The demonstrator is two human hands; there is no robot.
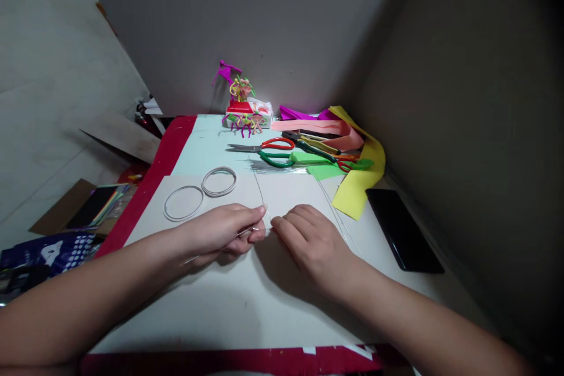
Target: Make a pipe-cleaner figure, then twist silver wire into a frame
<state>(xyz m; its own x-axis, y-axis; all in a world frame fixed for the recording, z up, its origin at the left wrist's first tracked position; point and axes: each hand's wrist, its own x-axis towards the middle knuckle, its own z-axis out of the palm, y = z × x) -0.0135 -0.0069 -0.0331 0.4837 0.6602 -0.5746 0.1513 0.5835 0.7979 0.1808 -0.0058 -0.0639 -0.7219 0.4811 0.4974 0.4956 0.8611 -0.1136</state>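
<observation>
Red-handled scissors [277, 144] lie beside coloured paper strips [365, 182], near a black smartphone [403, 230] and pipe-cleaner figures [240, 108].

No words, numbers or brands can be read: the dark blue printed plastic packet [48, 255] at lower left shows only white dots and a white shape, and the thin silver wire rings [183, 203] show no legible marking.

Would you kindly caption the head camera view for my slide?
Left hand pinches thin wire beside the right hand and two rings.

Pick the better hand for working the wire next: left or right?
Left, probably: the left hand pinches the thin wire, while the right hand sits beside it, apparently holding nothing.
</observation>
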